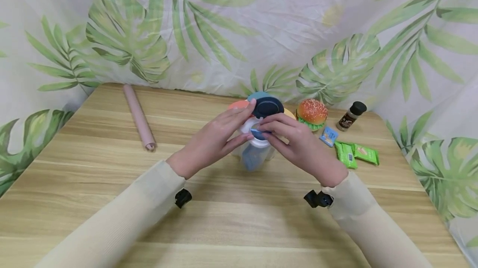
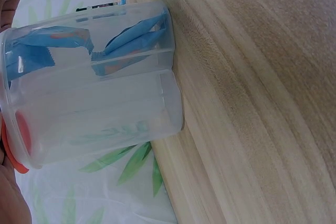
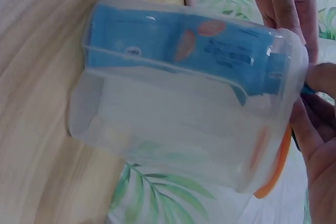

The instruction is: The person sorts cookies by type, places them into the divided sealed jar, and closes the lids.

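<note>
A clear plastic container (image 1: 257,158) with separate compartments stands upright on the table, its dark flip lid (image 1: 268,107) raised. Blue snack packets (image 3: 220,48) fill one compartment; the one beside it looks bare through the wall. Over the round white mouth (image 1: 261,142), my right hand (image 1: 302,143) pinches a blue packet (image 1: 257,131) between thumb and fingers. My left hand (image 1: 214,135) is at the opposite side, fingers extended beside the raised lid and thumb near the packet. Orange (image 1: 238,105), blue (image 1: 258,95) and yellow lids (image 1: 289,113) show behind the hands.
To the right are a toy hamburger (image 1: 313,112), a black-capped jar (image 1: 351,116), a small blue packet (image 1: 329,136) and green packets (image 1: 354,154). A rolled pink mat (image 1: 139,116) lies at the left. Leaf-patterned cloth (image 1: 216,23) hangs behind the table (image 1: 239,226).
</note>
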`<state>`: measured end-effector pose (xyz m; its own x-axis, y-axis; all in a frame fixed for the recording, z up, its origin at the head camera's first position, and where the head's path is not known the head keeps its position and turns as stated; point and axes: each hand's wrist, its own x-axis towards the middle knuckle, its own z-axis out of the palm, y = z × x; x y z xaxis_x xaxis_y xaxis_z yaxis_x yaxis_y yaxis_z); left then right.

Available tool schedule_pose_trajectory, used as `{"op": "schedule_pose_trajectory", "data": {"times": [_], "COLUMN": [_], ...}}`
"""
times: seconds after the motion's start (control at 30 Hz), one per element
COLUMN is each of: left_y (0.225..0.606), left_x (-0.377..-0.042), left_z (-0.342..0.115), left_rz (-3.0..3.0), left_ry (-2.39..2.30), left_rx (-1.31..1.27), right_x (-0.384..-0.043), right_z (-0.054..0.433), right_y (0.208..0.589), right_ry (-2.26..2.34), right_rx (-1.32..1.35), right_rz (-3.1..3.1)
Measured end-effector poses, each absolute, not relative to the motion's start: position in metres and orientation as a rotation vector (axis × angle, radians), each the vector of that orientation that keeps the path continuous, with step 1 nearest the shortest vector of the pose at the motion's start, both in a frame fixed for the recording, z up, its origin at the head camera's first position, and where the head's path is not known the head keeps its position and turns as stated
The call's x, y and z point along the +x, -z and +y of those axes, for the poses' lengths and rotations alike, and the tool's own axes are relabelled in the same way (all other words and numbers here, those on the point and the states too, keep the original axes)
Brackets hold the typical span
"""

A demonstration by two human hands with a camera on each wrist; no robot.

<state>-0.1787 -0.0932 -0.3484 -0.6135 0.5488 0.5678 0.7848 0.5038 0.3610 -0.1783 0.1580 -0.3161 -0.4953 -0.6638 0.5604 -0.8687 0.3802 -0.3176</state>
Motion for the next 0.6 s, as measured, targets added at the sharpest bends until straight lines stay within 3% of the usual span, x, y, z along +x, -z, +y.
{"op": "schedule_pose_trajectory", "data": {"times": [0.6], "left_y": [0.3476], "left_x": [-0.1787], "left_z": [-0.0925], "left_rz": [-2.372], "left_ry": [0.853], "left_rx": [-1.099], "right_x": [-0.1789], "right_z": [0.1624], "right_y": [0.3085], "right_ry": [-0.727], "right_rx": [1.456], "right_rz": [-2.43]}}
